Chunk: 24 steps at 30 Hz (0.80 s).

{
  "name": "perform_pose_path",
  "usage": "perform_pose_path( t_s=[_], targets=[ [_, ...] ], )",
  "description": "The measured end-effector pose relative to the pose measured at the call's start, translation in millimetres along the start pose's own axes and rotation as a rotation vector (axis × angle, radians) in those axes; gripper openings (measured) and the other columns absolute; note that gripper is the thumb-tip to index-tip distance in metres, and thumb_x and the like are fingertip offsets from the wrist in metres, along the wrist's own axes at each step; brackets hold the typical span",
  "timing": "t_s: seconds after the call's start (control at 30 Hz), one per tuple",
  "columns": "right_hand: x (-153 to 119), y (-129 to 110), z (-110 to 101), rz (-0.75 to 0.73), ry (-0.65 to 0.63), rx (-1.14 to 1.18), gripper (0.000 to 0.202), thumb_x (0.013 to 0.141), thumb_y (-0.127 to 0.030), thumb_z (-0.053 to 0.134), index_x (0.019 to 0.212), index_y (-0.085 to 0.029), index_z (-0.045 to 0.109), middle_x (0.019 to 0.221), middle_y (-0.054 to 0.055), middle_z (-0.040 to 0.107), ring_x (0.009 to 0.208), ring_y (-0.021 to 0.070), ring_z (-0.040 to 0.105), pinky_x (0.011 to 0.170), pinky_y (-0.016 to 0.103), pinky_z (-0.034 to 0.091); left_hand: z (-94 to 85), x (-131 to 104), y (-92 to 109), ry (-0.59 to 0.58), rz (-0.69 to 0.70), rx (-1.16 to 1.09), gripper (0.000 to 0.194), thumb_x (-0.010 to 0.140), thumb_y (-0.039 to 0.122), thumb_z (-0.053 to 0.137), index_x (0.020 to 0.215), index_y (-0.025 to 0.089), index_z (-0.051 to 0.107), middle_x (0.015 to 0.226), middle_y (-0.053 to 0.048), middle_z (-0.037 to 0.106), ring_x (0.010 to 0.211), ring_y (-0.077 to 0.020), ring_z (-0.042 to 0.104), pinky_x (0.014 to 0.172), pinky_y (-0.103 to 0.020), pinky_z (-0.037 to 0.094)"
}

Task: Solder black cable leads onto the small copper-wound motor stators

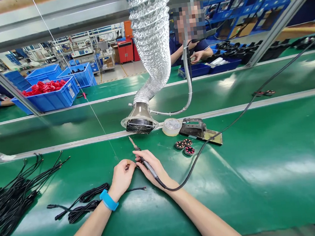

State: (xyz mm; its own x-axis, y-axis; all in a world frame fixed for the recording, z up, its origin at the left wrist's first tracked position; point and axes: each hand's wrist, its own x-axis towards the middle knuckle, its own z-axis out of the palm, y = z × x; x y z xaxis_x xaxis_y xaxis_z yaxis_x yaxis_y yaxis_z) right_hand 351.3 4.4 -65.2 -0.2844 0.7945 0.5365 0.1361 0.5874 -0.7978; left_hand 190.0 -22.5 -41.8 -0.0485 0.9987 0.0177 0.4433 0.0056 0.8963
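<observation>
Left hand's [122, 175] fingertips are pinched together on a tiny dark bit [137, 165], mostly hidden, so can't really tell what it is; right hand [153, 167] has its fingers closed around a soldering iron [149, 168], tip pointing up and away, with the thumb right by that same bit; a thin pale strand [98, 121] hangs down to just beyond the left hand. There's a blue wristband [109, 200] on the left wrist; looped black cables [87, 203] sit to its left on the green table [265, 166], and a bigger cable pile [12, 201] is at the far left edge of the view; off to the right and farther out are three little round coils [189, 150], a tape roll [172, 127] and a dark metal stand [194, 129]; the fan hood [139, 122] hangs beyond the hands.
</observation>
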Motion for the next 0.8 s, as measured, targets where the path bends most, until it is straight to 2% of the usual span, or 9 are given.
perform_pose_path(
  t_s=[0.13, 0.27, 0.57, 0.8],
  targets=[
    [-1.0, 1.0, 2.2, -0.031, -0.026, -0.016, 0.044, 0.098, -0.011, 0.046, 0.138, -0.028, 0.055, 0.109, 0.007, 0.058, 0.096, 0.0162, 0.063, 0.09, 0.031, 0.054, 0.2, -2.0, 0.6, 0.001, 0.067, 0.039, 0.026, 0.091, 0.039, 0.057, 0.08, 0.019, 0.071, 0.082, -0.004, 0.069, 0.076, -0.0192, 0.062, 0.07, -0.028, 0.045],
    [-1.2, -1.2, 1.6, -0.039, -0.032, -0.058, 0.045, 0.097, -0.01, 0.046, 0.137, -0.028, 0.055, 0.109, 0.007, 0.057, 0.096, 0.0166, 0.062, 0.089, 0.03, 0.053, -1.7, -1.1, -1.2, -0.021, 0.065, 0.05, 0.028, 0.092, 0.04, 0.057, 0.081, 0.019, 0.07, 0.079, -0.004, 0.067, 0.071, -0.0179, 0.059, 0.067, -0.027, 0.044],
    [-2.3, -6.3, 1.7, -0.039, -0.013, -0.062, 0.045, 0.093, -0.009, 0.048, 0.132, -0.027, 0.057, 0.107, 0.006, 0.058, 0.091, 0.0161, 0.064, 0.085, 0.029, 0.054, -0.4, 0.5, 1.0, -0.08, -0.131, -0.177, 0.034, 0.084, 0.05, 0.062, 0.079, 0.016, 0.067, 0.068, -0.001, 0.063, 0.058, -0.0135, 0.05, 0.056, -0.025, 0.038],
    [-1.4, -7.5, -12.9, 0.043, 0.099, -0.05, 0.049, 0.085, -0.006, 0.051, 0.129, -0.028, 0.059, 0.104, 0.004, 0.06, 0.089, 0.0162, 0.065, 0.089, 0.033, 0.055, -3.1, 3.4, -3.1, -0.048, -0.167, -0.156, 0.026, 0.077, 0.041, 0.063, 0.078, 0.016, 0.068, 0.072, -0.003, 0.068, 0.062, -0.0151, 0.055, 0.059, -0.026, 0.04]
  ],
)
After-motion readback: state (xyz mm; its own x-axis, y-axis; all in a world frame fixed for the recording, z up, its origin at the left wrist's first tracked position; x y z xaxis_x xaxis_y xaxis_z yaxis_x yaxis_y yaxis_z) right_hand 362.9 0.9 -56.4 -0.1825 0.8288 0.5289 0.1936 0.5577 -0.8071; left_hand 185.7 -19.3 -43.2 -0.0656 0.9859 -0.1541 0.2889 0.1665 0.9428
